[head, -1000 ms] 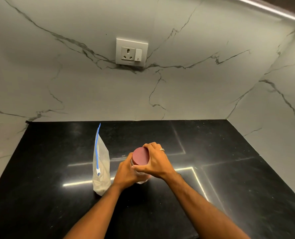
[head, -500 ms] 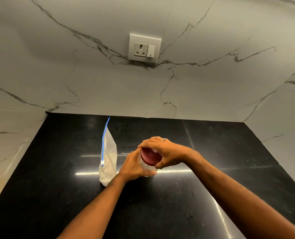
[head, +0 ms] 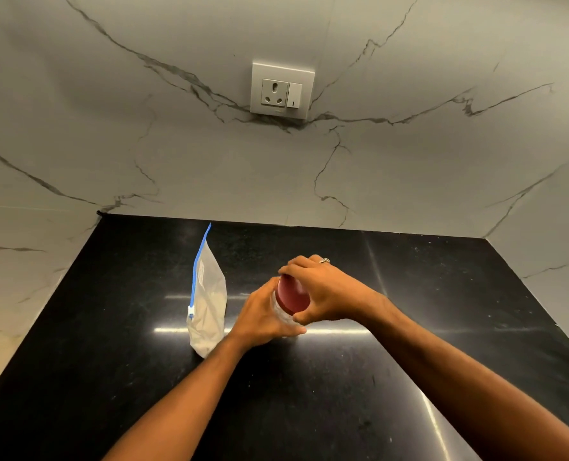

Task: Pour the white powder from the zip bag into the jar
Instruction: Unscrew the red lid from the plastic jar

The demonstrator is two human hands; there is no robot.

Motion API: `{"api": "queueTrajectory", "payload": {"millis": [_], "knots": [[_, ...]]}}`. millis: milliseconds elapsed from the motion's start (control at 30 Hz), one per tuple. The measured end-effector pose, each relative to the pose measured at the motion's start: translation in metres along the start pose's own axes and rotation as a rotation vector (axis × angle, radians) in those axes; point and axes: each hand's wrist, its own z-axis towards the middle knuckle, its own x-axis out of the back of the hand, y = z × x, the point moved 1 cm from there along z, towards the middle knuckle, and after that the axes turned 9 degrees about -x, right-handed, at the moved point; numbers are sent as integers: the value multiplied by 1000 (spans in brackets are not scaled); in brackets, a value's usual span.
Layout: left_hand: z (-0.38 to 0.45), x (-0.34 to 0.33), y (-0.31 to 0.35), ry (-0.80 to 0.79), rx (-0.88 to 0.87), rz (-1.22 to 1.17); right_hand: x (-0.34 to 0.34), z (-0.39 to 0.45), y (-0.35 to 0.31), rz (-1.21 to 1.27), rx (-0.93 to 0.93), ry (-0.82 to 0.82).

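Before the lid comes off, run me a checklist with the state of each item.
1. Left hand steadies the jar body: ok.
2. Right hand has its grip around the red lid: ok.
3. Lid already loose: cannot tell.
4. Zip bag stands upright on the counter, beside the jar on the left: ok.
5. Bag's blue zip closed: cannot tell.
6. No powder spilled on the counter: ok.

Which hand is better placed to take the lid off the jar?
Right, probably. The right hand already wraps the red lid from above, while the left hand grips the clear jar body below it.
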Motion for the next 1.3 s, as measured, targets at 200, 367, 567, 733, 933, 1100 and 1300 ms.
{"api": "queueTrajectory", "payload": {"millis": [200, 367, 567, 733, 933, 1100, 1300], "knots": [[-2, 2, 0, 16, 2, -37, 6, -3, 11, 98, 0, -42], [3, 3, 0, 33, 10, -8, -3, 0, 8, 14, -237, 118], [2, 2, 1, 26, -12, -5, 4, 0, 6, 16, -50, 20], [-1, -2, 3, 25, -10, -33, 9, -2, 9, -23, 62, -62], [10, -1, 1, 21, -23, -16, 1, 1, 8, -64, -230, 128], [9, -2, 2, -8, -30, 17, 10, -1, 10, -102, -11, 35], [9, -2, 6, 24, -34, -24, 17, -3, 8, -72, 111, -16]]}}
